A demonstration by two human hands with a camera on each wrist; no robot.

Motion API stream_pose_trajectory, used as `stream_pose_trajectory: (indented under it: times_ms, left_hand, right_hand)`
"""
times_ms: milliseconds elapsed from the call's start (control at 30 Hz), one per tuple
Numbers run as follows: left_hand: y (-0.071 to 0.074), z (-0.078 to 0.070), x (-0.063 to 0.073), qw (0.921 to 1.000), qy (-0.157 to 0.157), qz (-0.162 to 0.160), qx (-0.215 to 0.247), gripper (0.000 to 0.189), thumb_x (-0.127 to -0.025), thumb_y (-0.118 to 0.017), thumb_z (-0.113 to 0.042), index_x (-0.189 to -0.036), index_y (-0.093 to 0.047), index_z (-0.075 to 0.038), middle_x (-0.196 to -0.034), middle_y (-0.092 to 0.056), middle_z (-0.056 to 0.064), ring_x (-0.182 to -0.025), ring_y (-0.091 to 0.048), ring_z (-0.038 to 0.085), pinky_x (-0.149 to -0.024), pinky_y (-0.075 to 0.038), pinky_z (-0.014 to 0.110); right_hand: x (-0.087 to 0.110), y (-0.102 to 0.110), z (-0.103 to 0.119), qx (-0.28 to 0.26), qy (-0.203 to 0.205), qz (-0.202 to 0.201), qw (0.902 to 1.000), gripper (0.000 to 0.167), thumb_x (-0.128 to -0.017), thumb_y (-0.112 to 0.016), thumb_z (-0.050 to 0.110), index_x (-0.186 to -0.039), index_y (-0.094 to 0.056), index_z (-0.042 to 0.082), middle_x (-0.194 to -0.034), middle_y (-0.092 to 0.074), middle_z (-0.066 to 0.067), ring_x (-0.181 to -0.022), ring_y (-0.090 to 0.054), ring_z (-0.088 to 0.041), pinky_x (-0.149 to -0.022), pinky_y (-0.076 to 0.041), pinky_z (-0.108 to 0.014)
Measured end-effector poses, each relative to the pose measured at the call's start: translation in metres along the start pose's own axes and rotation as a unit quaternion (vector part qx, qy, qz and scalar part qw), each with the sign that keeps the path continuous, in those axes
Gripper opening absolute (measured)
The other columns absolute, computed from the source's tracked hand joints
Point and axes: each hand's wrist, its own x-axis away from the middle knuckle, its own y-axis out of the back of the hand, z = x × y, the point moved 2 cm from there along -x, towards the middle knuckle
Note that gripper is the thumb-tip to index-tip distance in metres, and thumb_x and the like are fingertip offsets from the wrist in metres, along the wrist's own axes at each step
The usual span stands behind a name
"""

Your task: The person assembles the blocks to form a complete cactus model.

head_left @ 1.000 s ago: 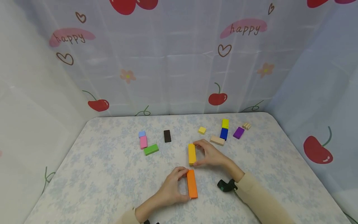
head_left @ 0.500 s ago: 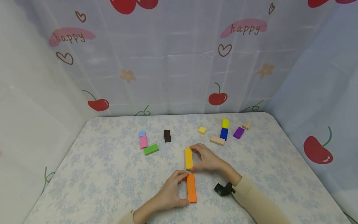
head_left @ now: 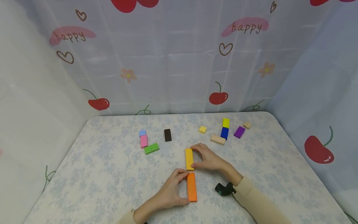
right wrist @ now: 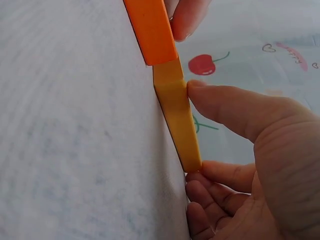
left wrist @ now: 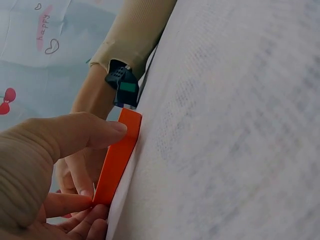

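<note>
My left hand [head_left: 171,190] holds an orange rectangular block [head_left: 191,187] lengthwise, thumb at its near end and index finger at its far end. Just beyond it lies a yellow block [head_left: 189,159], almost in line with the orange one and end to end with it. My right hand [head_left: 209,157] has hold of the yellow block from the right. In the right wrist view the right thumb rests on the upper edge of the yellow block [right wrist: 175,120] near the orange block [right wrist: 152,30], with the index finger at its far end. Both blocks lie flat on the table.
Farther back on the patterned table [head_left: 106,174] lie a green block [head_left: 152,148], a pink block [head_left: 144,141], a light blue block [head_left: 142,133] and a black block [head_left: 167,135]. At right are beige [head_left: 218,139], blue [head_left: 224,133] and purple [head_left: 239,132] blocks. A printed curtain [head_left: 173,62] stands behind.
The yellow block has slid toward me and slightly left with my right hand, and the orange block slightly toward me. My right thumb has shifted from the yellow block's near end onto its edge.
</note>
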Motion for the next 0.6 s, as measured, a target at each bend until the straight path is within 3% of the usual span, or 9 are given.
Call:
stream_pose_trajectory:
  times_ms: [600]
  left_hand:
    - [-0.0004, 0.0011, -0.0012, 0.9999, 0.009, 0.0, 0.005, 0.08, -0.07, -0.087, -0.023, -0.139, -0.052, -0.005, -0.132, -0.043, -0.005, -0.115, -0.048, 0.01, -0.101, -0.045, 0.028]
  right_hand:
    - [0.0014, -0.0004, 0.0019, -0.006, 0.001, -0.004, 1.0, 0.069, -0.076, -0.084, 0.035, -0.132, -0.054, 0.009, -0.126, -0.055, -0.005, -0.117, -0.048, -0.021, -0.102, -0.042, -0.047]
